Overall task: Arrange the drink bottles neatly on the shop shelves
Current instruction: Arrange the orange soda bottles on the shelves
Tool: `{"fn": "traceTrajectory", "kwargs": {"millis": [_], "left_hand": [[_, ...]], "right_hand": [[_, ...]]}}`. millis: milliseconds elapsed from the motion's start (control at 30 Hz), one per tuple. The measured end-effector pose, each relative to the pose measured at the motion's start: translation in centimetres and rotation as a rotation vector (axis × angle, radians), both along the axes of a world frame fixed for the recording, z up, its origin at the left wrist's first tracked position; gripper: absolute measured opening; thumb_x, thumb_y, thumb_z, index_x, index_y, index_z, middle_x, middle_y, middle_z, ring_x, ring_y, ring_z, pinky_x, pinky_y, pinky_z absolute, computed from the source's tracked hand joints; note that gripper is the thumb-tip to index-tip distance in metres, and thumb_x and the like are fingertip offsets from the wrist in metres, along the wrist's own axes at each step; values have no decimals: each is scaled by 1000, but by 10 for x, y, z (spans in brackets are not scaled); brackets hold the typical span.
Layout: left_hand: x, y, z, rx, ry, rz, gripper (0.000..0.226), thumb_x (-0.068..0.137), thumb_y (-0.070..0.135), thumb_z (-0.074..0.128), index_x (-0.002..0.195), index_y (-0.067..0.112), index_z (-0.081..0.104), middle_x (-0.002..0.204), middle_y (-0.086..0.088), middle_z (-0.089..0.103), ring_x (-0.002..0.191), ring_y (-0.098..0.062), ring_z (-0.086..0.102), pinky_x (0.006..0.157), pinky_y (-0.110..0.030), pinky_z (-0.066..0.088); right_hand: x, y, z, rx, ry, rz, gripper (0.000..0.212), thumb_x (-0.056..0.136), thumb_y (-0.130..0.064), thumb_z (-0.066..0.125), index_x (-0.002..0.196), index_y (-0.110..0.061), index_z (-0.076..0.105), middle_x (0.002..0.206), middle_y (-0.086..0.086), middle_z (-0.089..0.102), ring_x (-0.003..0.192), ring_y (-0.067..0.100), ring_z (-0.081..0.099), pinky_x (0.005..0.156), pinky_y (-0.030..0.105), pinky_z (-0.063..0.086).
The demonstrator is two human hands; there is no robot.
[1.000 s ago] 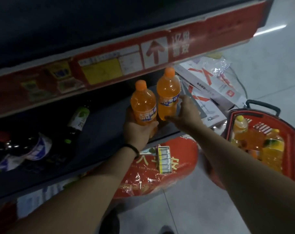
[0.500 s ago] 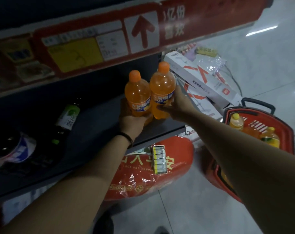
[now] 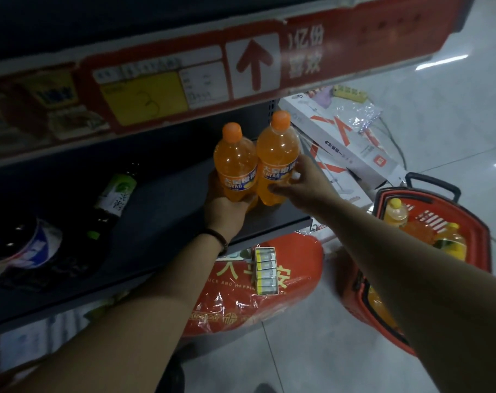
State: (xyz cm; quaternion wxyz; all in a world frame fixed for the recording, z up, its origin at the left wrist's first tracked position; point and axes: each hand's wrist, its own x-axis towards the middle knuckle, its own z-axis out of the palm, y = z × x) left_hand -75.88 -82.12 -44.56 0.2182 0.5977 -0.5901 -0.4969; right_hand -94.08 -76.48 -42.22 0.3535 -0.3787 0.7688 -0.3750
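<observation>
We have two orange drink bottles side by side, touching, upright at the right end of the dark lower shelf [image 3: 161, 211]. Left bottle [image 3: 235, 163], right bottle [image 3: 278, 154], both with orange caps and blue-band labels. Our left hand [image 3: 227, 211] cups the left bottle low down from the near side, fingers wrapped round its base; fingertips mostly hidden behind the bottle. Dark band [image 3: 217, 236] on that wrist. Our right hand [image 3: 303, 185] grips the right bottle at label height, thumb across the near face, fingers curled round its right side. Can't tell if the bottle bases touch the shelf board.

Further left on the same shelf: a dark bottle with a green-white label [image 3: 113, 194] leaning, and a dark bottle with a blue-white label [image 3: 22, 245] at the far left, blurred. Above, the red shelf edge strip [image 3: 354, 46] carries a yellow price tag [image 3: 144, 97] and a red arrow sign [image 3: 254, 65].

Right of the shelf on the floor: white flat boxes [image 3: 346, 146], and a red shopping basket [image 3: 474, 236] with more yellow-orange bottles [image 3: 395, 212] in it. Near, under the shelf: a red plastic-wrapped pack [image 3: 241, 302] with a small box of yellow items [image 3: 266, 270] on it.
</observation>
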Motion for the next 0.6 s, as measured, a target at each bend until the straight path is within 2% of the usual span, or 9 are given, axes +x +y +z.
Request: {"fn": "traceTrajectory", "kwargs": {"millis": [67, 133, 200, 267, 333, 433, 533, 600], "left_hand": [[6, 3, 8, 27, 16, 33, 65, 82, 24, 89, 138, 17, 58, 117, 7, 70, 110, -16, 66, 89, -31, 47], [21, 18, 25, 80, 45, 53, 64, 85, 19, 86, 139, 16, 52, 113, 11, 65, 109, -12, 62, 89, -31, 46], [42, 41, 49, 124, -6, -28, 56, 92, 15, 79, 140, 14, 50, 125, 4, 61, 111, -12, 57, 85, -28, 47], [72, 69, 78, 167, -103, -193, 39, 98, 20, 72, 134, 19, 56, 132, 0, 62, 109, -12, 59, 77, -23, 47], [105, 94, 116, 220, -189, -334, 20, 102, 29, 66, 121, 28, 61, 120, 8, 66, 100, -5, 61, 73, -20, 49], [160, 122, 182, 173, -233, -447, 13, 97, 42, 70, 105, 33, 69, 99, 15, 76, 91, 4, 70, 87, -31, 61], [209, 134, 266, 64, -289, -493, 13, 94, 36, 75, 106, 35, 69, 97, 21, 74, 90, 10, 68, 84, -15, 54], [245, 134, 324, -1, -286, -449, 14, 95, 40, 71, 108, 35, 70, 100, 21, 75, 91, 9, 69, 83, -17, 56]], "right_hand": [[16, 15, 16, -4, -17, -69, 79, 82, -32, 85, 149, -26, 44, 145, -2, 58, 130, 17, 57, 101, 42, 56], [31, 35, 34, 51, 78, -53, 60, 94, -30, 75, 145, -20, 47, 136, 0, 60, 117, 13, 60, 93, 32, 55], [48, 56, 53, 138, 163, 55, 46, 99, -30, 69, 140, -19, 51, 128, 1, 64, 108, 13, 62, 89, 30, 55], [69, 77, 78, 200, 194, 152, 38, 99, -25, 68, 135, -21, 55, 129, 1, 66, 114, 17, 65, 93, 32, 56], [92, 95, 109, 212, 178, 214, 33, 99, -22, 68, 130, -24, 57, 126, -1, 69, 112, 16, 67, 88, 26, 55], [137, 117, 169, 194, 228, 352, 24, 100, -22, 67, 123, -27, 63, 121, -6, 72, 105, 7, 69, 80, 17, 53], [186, 122, 241, 103, 228, 454, 20, 98, -21, 68, 117, -26, 69, 115, -5, 75, 101, 10, 71, 87, 29, 62], [221, 115, 289, 55, 241, 506, 19, 97, -26, 67, 115, -24, 70, 112, -3, 76, 100, 17, 72, 87, 38, 62]]}}
